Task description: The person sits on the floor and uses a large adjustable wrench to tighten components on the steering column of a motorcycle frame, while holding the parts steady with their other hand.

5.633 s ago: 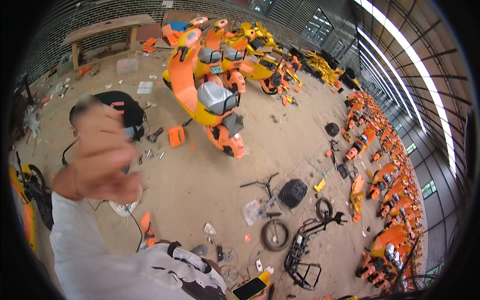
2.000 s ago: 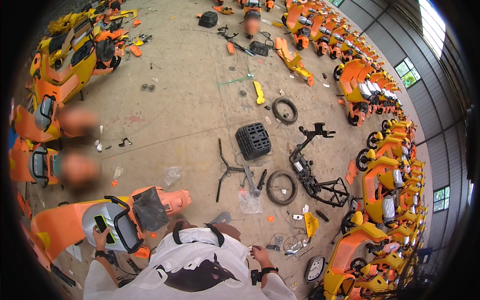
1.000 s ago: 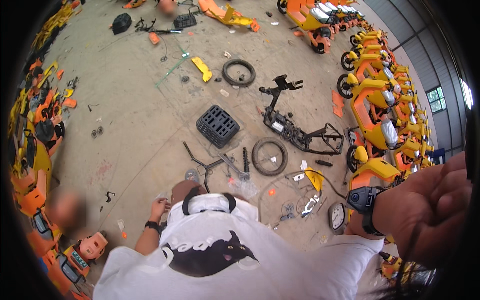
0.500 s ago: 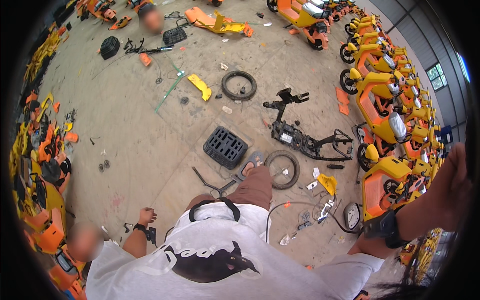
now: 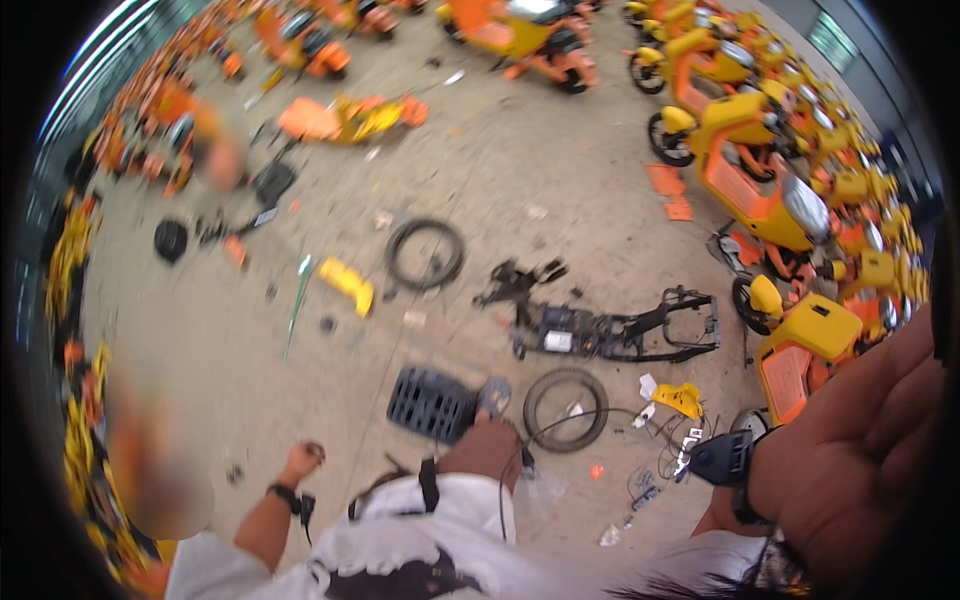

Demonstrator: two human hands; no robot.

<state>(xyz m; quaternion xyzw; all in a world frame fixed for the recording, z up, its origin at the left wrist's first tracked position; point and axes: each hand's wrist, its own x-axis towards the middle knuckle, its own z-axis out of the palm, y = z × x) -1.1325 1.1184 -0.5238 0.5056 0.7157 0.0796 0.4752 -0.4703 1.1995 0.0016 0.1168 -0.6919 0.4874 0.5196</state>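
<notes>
Finger closure could not be determined for the left hand (image 5: 302, 461), left of a black crate (image 5: 430, 403), or the right hand (image 5: 850, 455).

Two tires (image 5: 459, 255) (image 5: 565, 447), one frame (image 5: 610, 337)

I receive one feed: the left unit of a head-worn fisheye pair. The lens sits above the wearer's shirt (image 5: 400, 530) and faces down and forward, upright and unmirrored. The right hand (image 5: 850, 460) is nearest, filling the lower right edge; the left hand (image 5: 303, 464) lies farther off, left of centre. At mid-range, I view the black frame (image 5: 590, 338) and floor (image 5: 560, 160) obliquely from above. Scooters (image 5: 750, 185) extend to the far upper and right rim, where straight edges curve.
</notes>
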